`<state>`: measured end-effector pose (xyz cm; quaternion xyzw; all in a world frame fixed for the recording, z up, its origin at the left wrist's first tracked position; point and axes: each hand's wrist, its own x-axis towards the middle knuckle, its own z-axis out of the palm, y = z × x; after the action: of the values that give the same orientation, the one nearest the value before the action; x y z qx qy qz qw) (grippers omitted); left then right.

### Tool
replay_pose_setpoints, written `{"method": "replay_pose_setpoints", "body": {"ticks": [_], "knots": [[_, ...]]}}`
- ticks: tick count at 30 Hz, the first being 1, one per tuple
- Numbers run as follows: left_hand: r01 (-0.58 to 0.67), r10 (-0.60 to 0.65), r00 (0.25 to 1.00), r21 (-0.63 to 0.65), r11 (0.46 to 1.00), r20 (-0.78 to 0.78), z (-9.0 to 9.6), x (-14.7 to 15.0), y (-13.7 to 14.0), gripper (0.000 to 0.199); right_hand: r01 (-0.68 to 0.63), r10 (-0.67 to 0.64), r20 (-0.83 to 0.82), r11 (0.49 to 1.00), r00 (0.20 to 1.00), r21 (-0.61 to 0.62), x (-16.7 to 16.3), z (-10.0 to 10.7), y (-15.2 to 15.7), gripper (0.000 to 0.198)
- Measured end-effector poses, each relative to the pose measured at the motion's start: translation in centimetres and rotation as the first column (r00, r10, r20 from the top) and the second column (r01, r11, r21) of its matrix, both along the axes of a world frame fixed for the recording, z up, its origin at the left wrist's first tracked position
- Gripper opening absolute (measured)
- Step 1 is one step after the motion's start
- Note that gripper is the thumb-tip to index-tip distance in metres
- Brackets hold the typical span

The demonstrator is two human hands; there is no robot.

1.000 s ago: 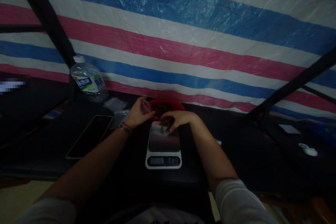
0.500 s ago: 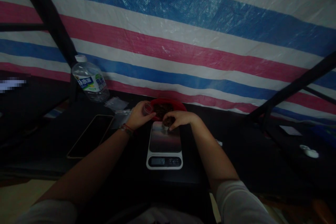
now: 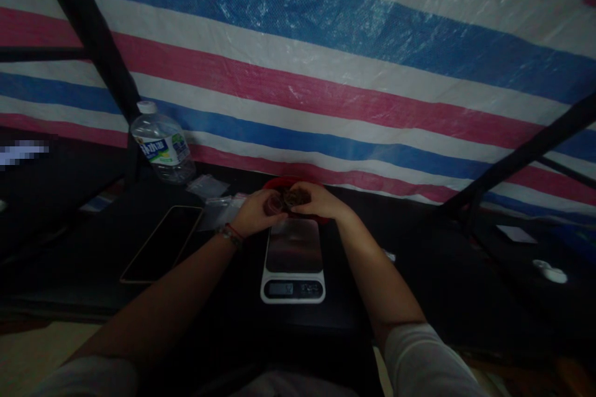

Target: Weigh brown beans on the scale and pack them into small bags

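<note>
My left hand [image 3: 255, 213] is curled round a small clear round cup or lid [image 3: 274, 203] that looks reddish against the bowl. Close beside it, my right hand [image 3: 322, 202] grips a small clear cup with brown pieces [image 3: 296, 198]. Both hands are at the near side of a red bowl [image 3: 278, 182], which holds dark brown pieces and is partly covered by my fingers. In front of the bowl lies a white kitchen scale [image 3: 294, 251] with a metal plate and a lit display. Nothing rests on its plate.
Left of my left hand lie clear zip bags [image 3: 218, 212] and a dark phone [image 3: 162, 244]. A large clear plastic bottle [image 3: 162, 146] stands behind them. A white earbud case [image 3: 550, 272] is far right. A striped tarp [image 3: 326, 99] hangs behind the table.
My right hand has lifted the cup with brown pieces off the scale's plate and back toward the bowl. My left hand has shifted right, bringing the two clear pieces together.
</note>
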<state>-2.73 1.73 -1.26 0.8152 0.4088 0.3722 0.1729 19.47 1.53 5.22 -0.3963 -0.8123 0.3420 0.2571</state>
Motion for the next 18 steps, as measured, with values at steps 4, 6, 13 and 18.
{"method": "replay_pose_setpoints", "body": {"ticks": [4,6,13,18], "knots": [[-0.013,0.013,1.0,-0.024,1.0,0.007,0.2,0.2,-0.2,0.051,0.017,-0.017,-0.001,1.0,1.0,0.016,-1.0,0.1,-0.3,0.036],[-0.023,0.023,1.0,-0.033,0.999,0.009,0.2,0.3,-0.3,0.051,-0.004,0.003,0.034,1.0,0.999,0.028,-1.4,0.3,-0.4,0.032],[-0.023,0.026,0.998,-0.063,0.998,0.051,0.0,0.5,-0.3,0.048,0.002,-0.021,0.118,0.987,0.993,0.158,-1.7,0.9,-0.7,0.03],[-0.008,0.014,0.997,-0.087,0.996,0.07,0.1,0.7,-0.5,0.044,0.129,-0.144,0.11,0.983,0.983,0.133,-1.9,0.9,-1.2,0.032]]}}
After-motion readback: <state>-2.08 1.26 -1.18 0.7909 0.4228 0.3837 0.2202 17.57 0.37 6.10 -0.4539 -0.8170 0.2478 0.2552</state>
